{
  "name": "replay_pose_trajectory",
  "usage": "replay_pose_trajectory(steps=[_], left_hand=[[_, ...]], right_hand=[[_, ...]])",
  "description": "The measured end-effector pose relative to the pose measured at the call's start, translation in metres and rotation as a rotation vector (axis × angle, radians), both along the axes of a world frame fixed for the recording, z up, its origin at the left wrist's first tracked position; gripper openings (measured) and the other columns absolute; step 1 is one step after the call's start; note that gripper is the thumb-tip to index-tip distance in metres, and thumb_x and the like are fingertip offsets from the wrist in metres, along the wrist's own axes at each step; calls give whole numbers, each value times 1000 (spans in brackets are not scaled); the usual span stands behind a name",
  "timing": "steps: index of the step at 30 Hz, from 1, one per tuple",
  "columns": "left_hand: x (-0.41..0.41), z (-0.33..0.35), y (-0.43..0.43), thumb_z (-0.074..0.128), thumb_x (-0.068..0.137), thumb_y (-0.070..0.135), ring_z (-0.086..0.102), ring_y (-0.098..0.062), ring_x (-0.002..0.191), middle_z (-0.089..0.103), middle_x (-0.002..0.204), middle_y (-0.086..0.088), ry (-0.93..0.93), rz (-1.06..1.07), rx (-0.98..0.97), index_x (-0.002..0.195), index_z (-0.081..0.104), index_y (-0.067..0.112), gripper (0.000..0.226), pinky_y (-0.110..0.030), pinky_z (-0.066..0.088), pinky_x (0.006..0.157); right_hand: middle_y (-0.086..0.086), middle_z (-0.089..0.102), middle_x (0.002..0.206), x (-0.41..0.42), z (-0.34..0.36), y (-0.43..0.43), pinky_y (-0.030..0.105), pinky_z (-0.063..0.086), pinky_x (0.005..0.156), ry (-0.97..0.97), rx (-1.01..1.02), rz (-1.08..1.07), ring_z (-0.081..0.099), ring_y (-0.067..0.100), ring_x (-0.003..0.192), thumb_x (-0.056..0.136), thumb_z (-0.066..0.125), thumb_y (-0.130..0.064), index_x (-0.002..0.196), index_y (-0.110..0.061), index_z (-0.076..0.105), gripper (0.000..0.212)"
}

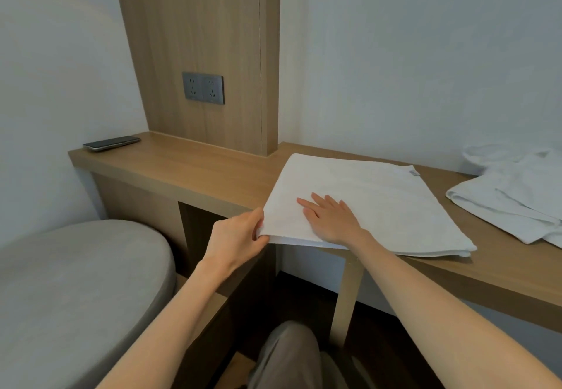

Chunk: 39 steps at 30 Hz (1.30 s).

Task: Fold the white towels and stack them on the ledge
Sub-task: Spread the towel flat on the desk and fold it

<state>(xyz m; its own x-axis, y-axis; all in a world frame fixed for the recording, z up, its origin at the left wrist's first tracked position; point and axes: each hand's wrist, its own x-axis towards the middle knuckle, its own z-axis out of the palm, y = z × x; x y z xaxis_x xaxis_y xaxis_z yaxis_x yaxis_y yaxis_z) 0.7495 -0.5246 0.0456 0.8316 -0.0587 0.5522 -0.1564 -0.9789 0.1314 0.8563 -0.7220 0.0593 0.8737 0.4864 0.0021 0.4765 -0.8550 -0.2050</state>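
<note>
Lying flat on the ledge (pixel 194 169): one folded towel (pixel 380 200), its near-left corner past the front edge. I see my left hand (pixel 237 236) pinching that corner and my right hand (pixel 331 218) resting flat on top, fingers straight. Loose towels (pixel 514 194) are heaped on the ledge to the right, apart from it; a phone (pixel 111 143) lies at the far left end, with a socket (pixel 203 88) above.

The crumpled towels (pixel 514 197) run off the right edge. The folded towel (pixel 380 203) hides the left hand (pixel 235 236) fingertips beneath its corner; its tag (pixel 413 173) is unreadably small.
</note>
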Motion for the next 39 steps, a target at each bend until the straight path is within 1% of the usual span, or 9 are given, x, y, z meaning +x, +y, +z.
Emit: replay_pose_trajectory(steps=[3, 5, 9, 12, 17, 21, 27, 33, 39], left_hand=[[-1, 2, 8, 52, 86, 53, 51, -5, 77, 47, 82, 17, 76, -88, 17, 86, 52, 26, 28, -9, 33, 62], [-2, 9, 8, 45, 82, 66, 46, -4, 79, 46, 83, 17, 75, -119, -30, 84, 54, 25, 42, -11, 33, 67], [21, 34, -22, 44, 93, 47, 50, -4, 77, 51, 84, 12, -90, -83, -220, 87, 55, 25, 25, -13, 36, 64], [62, 46, -59, 43, 98, 29, 53, -12, 109, 53, 122, 4, 41, -96, -248, 119, 56, 22, 26, -24, 46, 87], [104, 18, -103, 22, 102, 40, 19, -28, 143, 24, 156, -5, 409, 20, -114, 148, 27, 25, 49, -41, 8, 117], [113, 1, -84, 14, 97, 57, -8, -32, 146, -5, 160, -7, 534, 62, -92, 149, 11, 40, 55, -43, -7, 116], [122, 12, -79, 12, 98, 54, -12, -35, 145, -12, 157, -19, 629, 157, -90, 152, 3, 28, 61, -44, -5, 116], [165, 40, -119, 19, 104, 28, -2, -26, 147, -2, 160, -9, 463, 29, -27, 152, 7, 11, 52, -41, 0, 117], [207, 38, -126, 28, 102, 20, -3, -23, 147, -1, 160, -3, 538, 29, 18, 152, 5, 14, 56, -45, -1, 117]], right_hand=[[-3, 5, 160, -1, 6, -1, 45, 1, 117, 52, -5, 15, 2, 24, 147, 102, 11, -43, 149, -41, 14, 47], [-3, 25, 156, 2, 14, -5, 42, 17, 114, 60, 115, -2, 22, 24, 143, 102, 23, -38, 145, -36, 33, 44], [-3, 55, 134, 15, 32, -17, 34, 41, 95, -116, 364, -203, 50, 21, 122, 99, 37, -26, 131, -28, 52, 35], [1, 48, 141, 27, 33, -24, 36, 35, 103, -136, 287, -240, 42, 23, 131, 100, 37, -24, 138, -23, 46, 39], [-1, 10, 160, 31, 2, -61, 49, 3, 116, -2, 22, -273, 7, 25, 146, 101, 15, -45, 150, -33, 17, 50], [-1, -3, 160, 29, -4, -114, 48, -5, 116, 2, 18, -415, -3, 26, 147, 97, 7, -57, 150, -40, 8, 56], [7, -5, 160, 26, 2, -142, 47, -4, 117, -4, 11, -563, -7, 28, 146, 100, 9, -48, 152, -24, 6, 58], [4, 8, 160, 62, 19, -88, 46, -1, 117, -120, 25, -308, 2, 24, 147, 104, 17, -32, 150, -14, 17, 50], [2, 12, 159, 106, 19, -56, 44, 1, 117, -93, 25, -193, 6, 23, 147, 104, 19, -21, 151, -13, 17, 47]])
